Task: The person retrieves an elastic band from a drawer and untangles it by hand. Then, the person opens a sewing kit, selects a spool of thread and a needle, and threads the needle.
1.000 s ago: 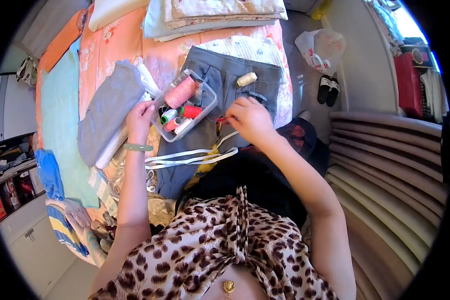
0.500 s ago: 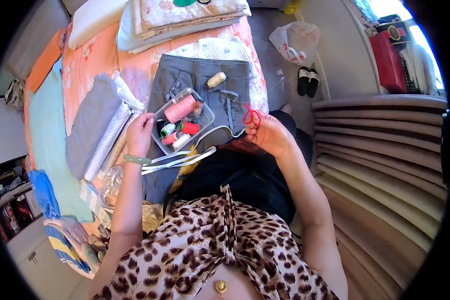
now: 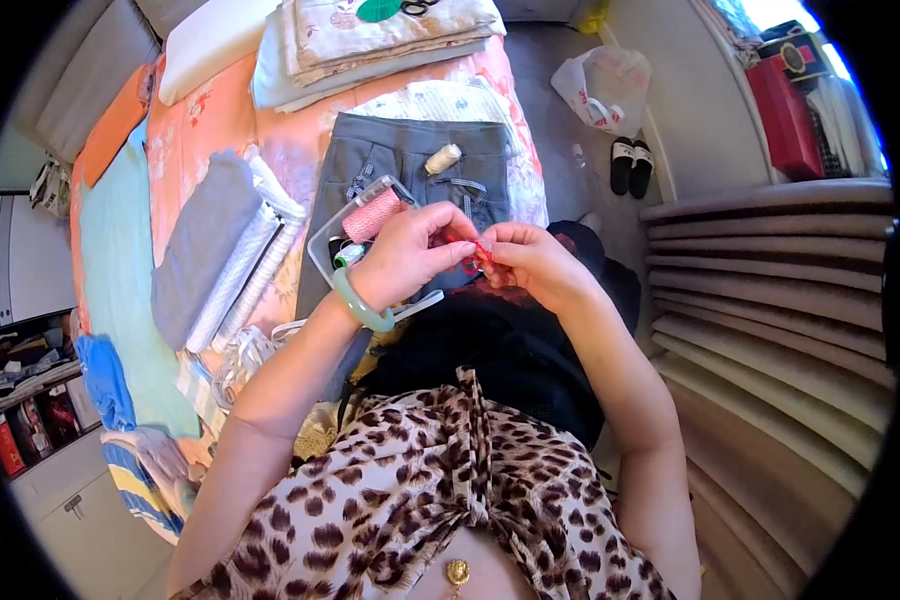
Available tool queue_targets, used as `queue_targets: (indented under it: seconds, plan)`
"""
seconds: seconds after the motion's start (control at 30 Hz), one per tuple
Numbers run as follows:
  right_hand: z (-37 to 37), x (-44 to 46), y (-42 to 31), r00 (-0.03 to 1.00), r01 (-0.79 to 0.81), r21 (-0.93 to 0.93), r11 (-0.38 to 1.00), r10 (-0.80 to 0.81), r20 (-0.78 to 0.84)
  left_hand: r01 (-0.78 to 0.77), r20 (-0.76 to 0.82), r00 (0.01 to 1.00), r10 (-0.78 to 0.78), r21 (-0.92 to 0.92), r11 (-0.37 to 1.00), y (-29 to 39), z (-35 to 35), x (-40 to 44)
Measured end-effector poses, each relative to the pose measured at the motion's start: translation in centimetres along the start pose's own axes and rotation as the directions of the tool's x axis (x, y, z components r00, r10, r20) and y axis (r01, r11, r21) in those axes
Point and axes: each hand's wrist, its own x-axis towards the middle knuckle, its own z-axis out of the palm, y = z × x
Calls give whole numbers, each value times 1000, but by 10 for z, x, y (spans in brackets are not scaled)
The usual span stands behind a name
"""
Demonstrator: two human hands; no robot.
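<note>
Hands (image 3: 410,258) (image 3: 538,264) moved together on red cord (image 3: 484,251); clear box (image 3: 322,239) holds spools (image 3: 373,215).

Before me the bed (image 3: 182,150), in a peach floral sheet (image 3: 290,135), spans the frame's left and upper centre. I see on it a white pillow (image 3: 215,50) at upper left, folded bedding (image 3: 395,40) at top centre, an aqua cloth (image 3: 120,265) down the left and grey trousers (image 3: 405,135) partly over a white patterned cloth (image 3: 440,102). At upper right the grey floor (image 3: 538,75) bears a plastic bag (image 3: 598,85) and black slides (image 3: 622,172).
</note>
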Motion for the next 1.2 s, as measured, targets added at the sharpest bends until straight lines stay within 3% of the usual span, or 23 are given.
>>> queue_targets:
  seconds: [0.13, 0.23, 0.37, 0.47, 0.57, 0.63, 0.7, 0.73, 0.8, 0.9, 1.03, 1.1, 1.2]
  plan:
    - [-4, 1, 1, 995, -93, -62, 994, 91, -44, 43, -21, 999, -46, -100, 994, -13, 1, -4]
    - [-6, -3, -1, 994, -64, -96, 993, 55, -95, 118, -76, 987, -143, -270, 956, -24, 0, -10]
    - [-23, -2, 3, 993, 106, 16, 994, -105, -51, 147, -82, 979, -188, -358, 922, -31, -1, -14]
    - [-11, -4, -1, 946, 231, 114, 966, -196, -259, 178, -69, 970, -234, -458, 871, -32, -2, -17]
    - [-4, -6, 0, 821, 267, -256, 929, -359, -443, 175, -92, 961, -261, -529, 831, -33, -1, -17]
    - [-7, -2, 10, 788, 379, -449, 809, -537, -302, 176, -103, 957, -272, -539, 823, -32, 0, -19]
    - [3, -7, 9, 724, 464, -629, 623, -676, -135, 160, -114, 961, -252, -515, 842, -34, 3, -20]
    - [13, -11, 3, 737, 430, -677, 597, -665, -118, 149, -119, 964, -238, -501, 852, -34, 4, -19]
    - [25, -11, -3, 687, 426, -834, 350, -725, 47, 133, -121, 972, -202, -425, 895, -32, 7, -19]
    - [34, -8, -5, 692, 370, -907, 201, -711, 125, 112, -123, 980, -159, -327, 938, -29, 9, -19]
    - [30, -6, -2, 711, 382, -904, 192, -686, 155, 97, -119, 987, -111, -119, 988, -24, 9, -21]
    - [27, -8, -2, 708, 393, -900, 191, -688, 163, 101, -45, 994, -103, -34, 994, -21, 9, -21]
    - [17, -9, -1, 725, 411, -856, 314, -681, 99, 67, 20, 997, -69, 86, 994, -23, 8, -20]
